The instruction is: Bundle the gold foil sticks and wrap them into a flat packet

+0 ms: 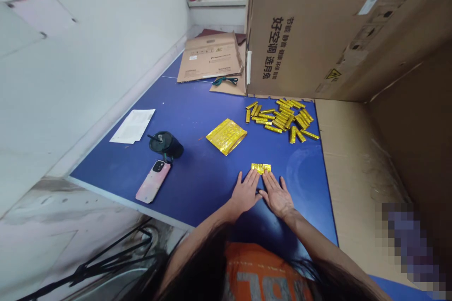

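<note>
Both hands lie palm down on the blue table, side by side, thumbs close together. Under the fingertips of my left hand (246,191) is the near left edge of a small gold foil piece (261,168). My right hand (278,194) presses the near right part of the same piece, fingers stretched out flat. The foil is a narrow strip; whether it is folded, I cannot tell. Beyond and left of the hands rests a flat stack of gold foil sheets (226,136). Farther right lies a loose pile of small gold foil bars (282,116).
On the left are a dark tumbler with a straw (165,145), a pink phone (153,182) and a white paper (133,126). Flattened cardboard (210,59) and a dark green cord (225,81) lie at the back. A large cardboard box (300,33) stands behind the bars.
</note>
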`<state>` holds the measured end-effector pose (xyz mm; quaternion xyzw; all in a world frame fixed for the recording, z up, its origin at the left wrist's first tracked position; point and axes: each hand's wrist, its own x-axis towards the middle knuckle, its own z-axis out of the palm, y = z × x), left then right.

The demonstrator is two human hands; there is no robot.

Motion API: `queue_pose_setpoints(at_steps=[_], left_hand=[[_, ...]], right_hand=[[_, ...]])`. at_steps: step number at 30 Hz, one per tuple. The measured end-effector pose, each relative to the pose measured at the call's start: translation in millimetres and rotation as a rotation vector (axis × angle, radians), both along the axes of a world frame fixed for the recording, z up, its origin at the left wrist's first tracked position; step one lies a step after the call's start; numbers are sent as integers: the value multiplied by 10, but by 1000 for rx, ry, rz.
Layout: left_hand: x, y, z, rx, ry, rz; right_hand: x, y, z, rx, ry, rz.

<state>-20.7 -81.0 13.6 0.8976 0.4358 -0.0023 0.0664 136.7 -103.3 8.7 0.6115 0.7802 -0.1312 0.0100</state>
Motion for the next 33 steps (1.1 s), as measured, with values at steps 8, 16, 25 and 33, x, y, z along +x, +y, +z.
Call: queue_pose_setpoints(at_steps=[8, 16, 25, 33], left_hand=[[98, 405, -22, -103, 28, 39], [80, 378, -21, -93, 39, 21], [53, 374, -55, -50, 9, 38], [35, 407, 11, -62, 38, 63]], right_hand=[[-32, 415, 167, -80, -19, -44], [-160, 410, 179, -83, 6, -27], [-3, 296, -3, -4, -89, -102], [-19, 311, 19, -26, -87, -99]])
